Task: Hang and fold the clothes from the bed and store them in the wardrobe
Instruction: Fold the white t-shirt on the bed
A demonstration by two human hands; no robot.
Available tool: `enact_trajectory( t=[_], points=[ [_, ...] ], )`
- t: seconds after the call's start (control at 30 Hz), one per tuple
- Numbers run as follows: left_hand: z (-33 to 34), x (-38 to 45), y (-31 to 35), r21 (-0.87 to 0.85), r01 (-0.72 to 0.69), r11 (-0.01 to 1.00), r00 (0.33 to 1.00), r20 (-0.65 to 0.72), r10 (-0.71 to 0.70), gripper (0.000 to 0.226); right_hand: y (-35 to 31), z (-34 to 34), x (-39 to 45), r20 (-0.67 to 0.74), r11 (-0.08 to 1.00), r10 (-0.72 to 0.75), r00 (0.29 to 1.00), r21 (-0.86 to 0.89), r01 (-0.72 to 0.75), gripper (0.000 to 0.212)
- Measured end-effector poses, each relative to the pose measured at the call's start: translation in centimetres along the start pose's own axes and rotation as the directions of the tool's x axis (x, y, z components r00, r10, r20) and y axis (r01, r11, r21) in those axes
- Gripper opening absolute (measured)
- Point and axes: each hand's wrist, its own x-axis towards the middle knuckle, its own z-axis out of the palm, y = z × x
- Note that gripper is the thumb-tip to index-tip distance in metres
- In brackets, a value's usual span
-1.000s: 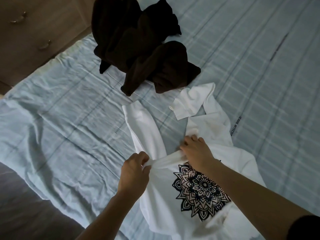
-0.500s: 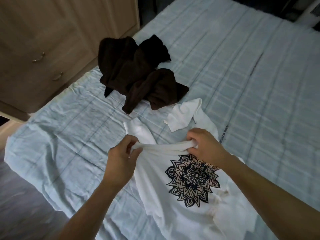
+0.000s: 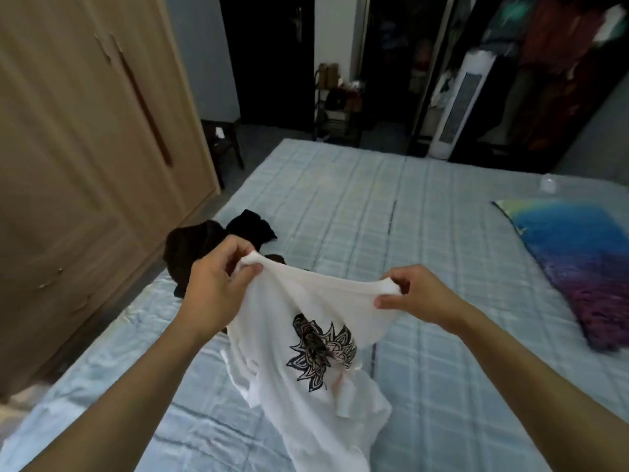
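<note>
Shirt hangs above the near bed, white with a dark print. My left hand and right hand pinch its top edge. Dark clothes lie behind, wardrobe left.

Single head-worn wide-angle view, looking forward and down along both forearms. Close on the white shirt at lower centre; bed fills mid-frame. Wardrobe at left edge, room's far end across the top. No second view.
</note>
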Motion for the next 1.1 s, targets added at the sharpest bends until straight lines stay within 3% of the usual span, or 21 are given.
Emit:
enact_trajectory(
  t=[0.13,0.3,0.47,0.57,0.67,0.83,0.93,1.1],
  points=[
    [-3.1,3.9,3.5,-0.040,-0.105,0.994,0.994,0.037,0.106,0.017,-5.1,-3.4,-3.2,-0.320,0.993,0.023,0.947,0.114,0.014,0.021],
    [-8.2,8.1,7.8,-0.119,-0.228,0.966,0.971,0.049,0.235,0.014,-14.6,-7.1,-7.3,-0.520,0.985,-0.102,0.848,0.065,0.159,0.010],
    [-13.9,10.4,12.9,-0.417,-0.191,0.889,0.970,0.060,0.237,0.008,-22.7,-10.1,-11.7,-0.602,0.943,-0.237,0.763,0.046,0.330,0.008],
    [-16.2,11.4,14.8,-0.483,-0.163,0.860,0.964,0.107,0.242,0.008,-25.4,-11.4,-13.8,-0.646,0.924,-0.275,0.712,0.027,0.381,0.013],
    [-15.9,11.3,15.6,-0.525,-0.057,0.849,0.949,0.235,0.209,0.011,-25.1,-11.4,-14.5,-0.645,0.947,-0.230,0.729,0.025,0.321,0.012],
    [-12.5,9.8,14.3,-0.420,0.106,0.901,0.914,0.398,0.078,0.016,-21.2,-8.8,-15.1,-0.634,0.990,-0.096,0.767,0.020,0.141,0.016],
    [-10.6,8.9,13.8,-0.440,0.173,0.881,0.923,0.384,0.010,0.018,-19.6,-8.0,-15.6,-0.659,0.993,-0.044,0.751,0.050,0.102,0.023],
    [-9.8,8.5,14.6,-0.494,0.105,0.863,0.935,0.345,0.084,0.015,-18.7,-8.9,-16.6,-0.670,0.977,-0.031,0.742,0.137,0.164,0.018]
  ],
)
